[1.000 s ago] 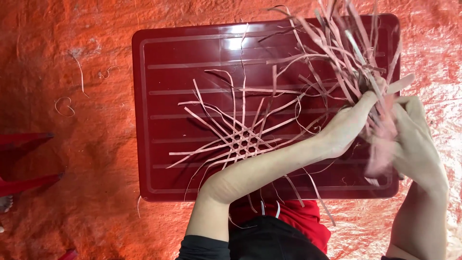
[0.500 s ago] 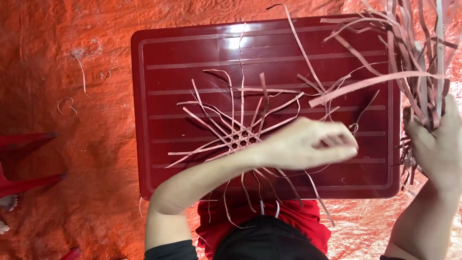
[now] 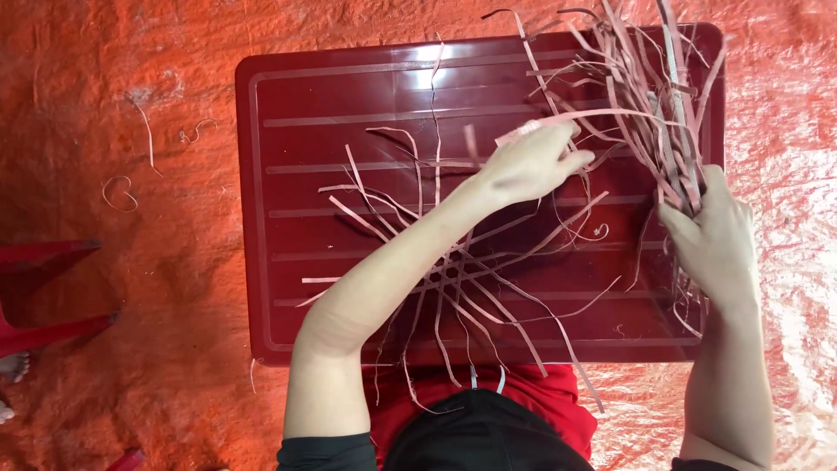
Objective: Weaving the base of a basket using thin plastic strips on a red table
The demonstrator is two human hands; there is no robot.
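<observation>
Around the work: orange sheet, red furniture, stray curls

A crinkled orange tarpaulin [image 3: 131,70] covers the ground on every side, shiny and paler at the right edge. Thin loose curls of strip [image 3: 119,194] lie scattered on it at the left, well apart from one another. Red plastic legs [image 3: 48,292] of some furniture poke in from the left edge, and a person's bare toes [image 3: 10,366] show just below them

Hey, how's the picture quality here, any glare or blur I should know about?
Head view: a bright glare patch sits on the red tray near its far edge; the left hand is slightly motion-blurred; the strips gripped by the right hand look soft; everything carries a red cast.
</observation>
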